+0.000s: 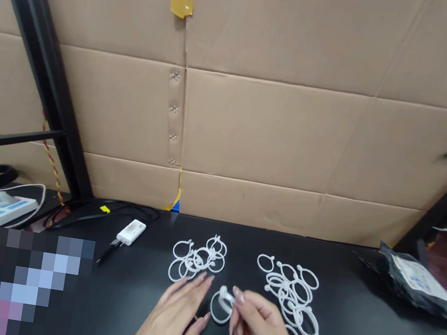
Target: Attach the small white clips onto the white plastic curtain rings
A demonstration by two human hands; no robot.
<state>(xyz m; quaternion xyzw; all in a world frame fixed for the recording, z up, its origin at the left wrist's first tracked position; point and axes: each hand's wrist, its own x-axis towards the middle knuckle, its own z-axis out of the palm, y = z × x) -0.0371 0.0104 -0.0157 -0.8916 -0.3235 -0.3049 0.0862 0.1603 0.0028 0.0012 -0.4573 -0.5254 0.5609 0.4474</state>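
Between my hands on the black table is a white plastic curtain ring (218,322), an open loop with a small knob at its end. My right hand (256,323) pinches white ring material near the knob between thumb and fingers; whether this is a second ring I cannot tell. Stretched out flat, my left hand (179,312) has its thumb close to the loop. Just beyond its fingertips lies a loose cluster of similar rings (182,249). Another pile of rings (311,323) spreads beside and behind my right hand, some overlapping, and my hand partly hides the nearest ones.
A white adapter (131,231) with a dark plug end lies left, near black cables (116,207). A power strip (10,212) sits at far left. At right is a black plastic package (416,280). Cardboard (270,135) stands along the table's back edge, between black metal posts (45,68).
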